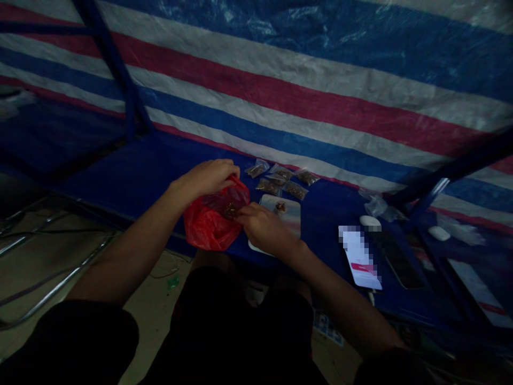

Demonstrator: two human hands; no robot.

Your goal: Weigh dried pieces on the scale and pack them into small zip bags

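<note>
My left hand (214, 175) is closed on the upper edge of a red plastic bag (212, 230), holding its mouth up. Inside the bag lies some brown dried material (230, 210). The fingers of my right hand (260, 224) are pinched together at the bag's right side, right by that material; what they hold is hidden. Beneath and behind my right hand is a flat, pale device like a small scale (294, 222), with a little brown heap (280, 206) on it. Several small clear bags (295, 190) of brown bits lie beyond it.
To the right are a lit phone (358, 259) with a cable, a dark phone (403, 264), a white case (371, 223) and crumpled clear plastic (382, 207). A striped tarp (280, 96) hangs behind the blue surface (116, 166). A blue frame post (116, 69) rises at left.
</note>
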